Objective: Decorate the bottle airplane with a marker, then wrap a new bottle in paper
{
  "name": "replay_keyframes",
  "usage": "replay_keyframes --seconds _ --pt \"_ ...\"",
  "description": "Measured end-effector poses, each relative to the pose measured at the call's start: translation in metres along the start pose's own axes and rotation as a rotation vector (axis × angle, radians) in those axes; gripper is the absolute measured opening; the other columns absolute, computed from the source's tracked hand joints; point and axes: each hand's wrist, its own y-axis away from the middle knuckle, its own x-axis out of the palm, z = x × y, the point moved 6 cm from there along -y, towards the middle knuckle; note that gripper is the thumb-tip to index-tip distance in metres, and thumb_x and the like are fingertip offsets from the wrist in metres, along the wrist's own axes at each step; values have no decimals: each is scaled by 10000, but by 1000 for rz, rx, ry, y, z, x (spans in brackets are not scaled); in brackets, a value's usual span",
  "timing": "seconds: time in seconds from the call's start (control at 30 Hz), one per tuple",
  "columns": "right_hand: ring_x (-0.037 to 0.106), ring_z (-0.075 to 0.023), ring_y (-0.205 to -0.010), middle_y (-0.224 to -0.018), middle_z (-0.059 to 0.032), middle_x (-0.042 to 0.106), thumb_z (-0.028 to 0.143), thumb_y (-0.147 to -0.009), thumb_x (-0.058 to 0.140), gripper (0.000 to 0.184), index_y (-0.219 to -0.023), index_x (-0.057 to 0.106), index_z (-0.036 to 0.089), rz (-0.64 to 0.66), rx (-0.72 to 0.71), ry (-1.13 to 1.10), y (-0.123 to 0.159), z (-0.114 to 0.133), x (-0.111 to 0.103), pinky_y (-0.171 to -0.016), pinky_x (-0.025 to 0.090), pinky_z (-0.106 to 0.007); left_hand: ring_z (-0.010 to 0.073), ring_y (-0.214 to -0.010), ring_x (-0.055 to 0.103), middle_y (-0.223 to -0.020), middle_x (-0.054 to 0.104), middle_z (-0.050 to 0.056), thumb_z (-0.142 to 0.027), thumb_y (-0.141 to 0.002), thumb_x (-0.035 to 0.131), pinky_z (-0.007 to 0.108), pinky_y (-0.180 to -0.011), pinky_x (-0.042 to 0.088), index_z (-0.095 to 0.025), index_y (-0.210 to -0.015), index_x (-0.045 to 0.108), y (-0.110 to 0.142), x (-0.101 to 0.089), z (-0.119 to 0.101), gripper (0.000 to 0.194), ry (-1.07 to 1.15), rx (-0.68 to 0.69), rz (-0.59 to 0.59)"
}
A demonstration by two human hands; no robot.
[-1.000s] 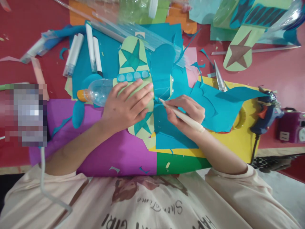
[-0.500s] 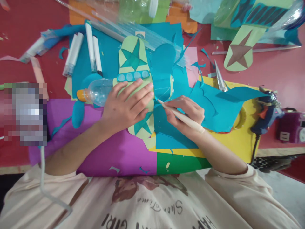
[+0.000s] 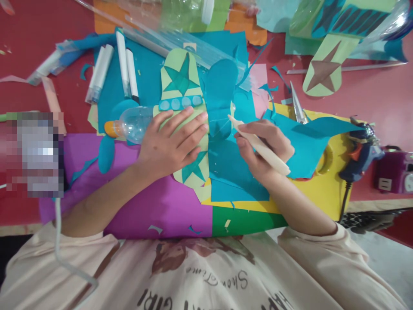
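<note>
Left hand (image 3: 171,144) spread flat, apparently steadying the bottle (image 3: 134,125); right hand (image 3: 266,148) pinches white pen (image 3: 261,148), likely for control.

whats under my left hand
Your left hand rests on pale green paper around a clear bottle; part of a teal star shows below it. Whatever the palm covers is hidden.

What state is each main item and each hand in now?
Clear plastic bottle with orange cap: capped, on its side.
Left hand: spread over bottle.
Right hand: closed around stick.
Cream tapered stick: held.
Silver-bladed scissors: partly covered.
Dark-blue plastic glue gun: lying, cord attached.
White plastic markers: lying down.
</note>
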Motion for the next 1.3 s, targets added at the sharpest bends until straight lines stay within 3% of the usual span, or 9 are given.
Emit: replay_keyframes --seconds 0.17,0.37,0.57,0.67,0.8,1.07,1.3 --pt "683 -147 -746 -842 -18 718 310 -912 579 164 -1005 695 243 42 20 -4 -2 -3 1 -642 574 -288 280 -1330 516 -1398 577 63 -372 -976 449 484 -1056 429 -267 -1401 403 0 -2 -4 440 -107 25 -49" --pt "674 -126 -714 -880 -2 743 257 -880 617 186 -1060 663 261 47 80 84 -2 -3 3 -642 569 -253 275 -1305 541 -1391 584 58 -387 -966 467 468 -1031 445 -267 -1421 388 1 -3 -6 477 -147 41 -79" --pt "694 -152 -731 -880 -16 755 288 -896 592 154 -1011 689 252 58 89 108 -4 -3 5 -642 573 -290 275 -1342 502 -1424 554 14 -403 -972 420 484 -1087 406 -333 -1424 412 2 2 0 458 -58 -49 29" --pt "698 -151 -744 -884 -21 758 305 -896 596 152 -990 695 238 82 108 117 -5 -3 6 -650 569 -288 244 -1333 517 -1399 577 -9 -393 -960 438 452 -1073 426 -364 -1404 423 2 0 -3 446 -120 -41 4" --pt "701 -147 -765 -896 -16 761 281 -897 598 143 -991 697 238 99 130 122 -5 -3 6 -669 566 -284 246 -1303 548 -1367 606 15 -365 -959 460 458 -1033 452 -329 -1373 443 2 -5 -8 416 -152 16 -84" --pt "691 -136 -740 -861 -22 762 241 -888 598 125 -952 701 212 121 130 103 -5 3 6 -659 553 -268 279 -1347 497 -1403 573 28 -406 -979 424 501 -1105 378 -308 -1359 467 1 1 0 395 5 -52 10" --pt "672 -125 -667 -784 -6 749 226 -884 584 118 -874 701 212 129 86 108 -4 7 8 -618 542 -265 257 -1320 526 -1369 604 29 -360 -967 457 457 -1063 423 -291 -1359 464 2 -5 -6 398 -135 47 -88"
